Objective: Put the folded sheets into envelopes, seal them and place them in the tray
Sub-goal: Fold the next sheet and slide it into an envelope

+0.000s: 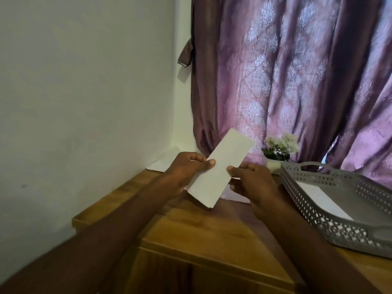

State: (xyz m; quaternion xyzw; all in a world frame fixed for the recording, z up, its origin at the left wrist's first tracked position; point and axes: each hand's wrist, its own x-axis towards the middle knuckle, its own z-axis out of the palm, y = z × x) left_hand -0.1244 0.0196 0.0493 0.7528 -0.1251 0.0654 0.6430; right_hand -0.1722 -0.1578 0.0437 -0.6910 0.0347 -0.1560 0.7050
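At the centre of the frame, one white envelope [220,168] is held above the table [203,232], tilted so that its long axis runs from lower left to upper right. Whether it is an envelope or a folded sheet cannot be told for sure from its plain face; no flap shows. Two hands hold it. The left hand [186,168] pinches its left long edge about midway, thumb on the near face and fingers curled behind. The right hand [252,183] pinches the right long edge a little lower, thumb tip on the face and fingers bent behind it. The envelope thus lies between the two hands, its upper end rising above both and its lower corner hanging below them.

Behind and under the hands, pale paper [235,195] lies on the table, mostly hidden, so its count cannot be told. At the back left of the table, against the wall [84,92], another white sheet [163,164] lies flat.

At the right of the frame stands one grey perforated tray [318,204] with cut-out handles, near the right hand but apart from it. One white envelope or sheet [324,200] lies inside it. Just behind the tray's far corner stands one small pot of white flowers [280,148]. One purple patterned curtain [297,77] fills the upper right.
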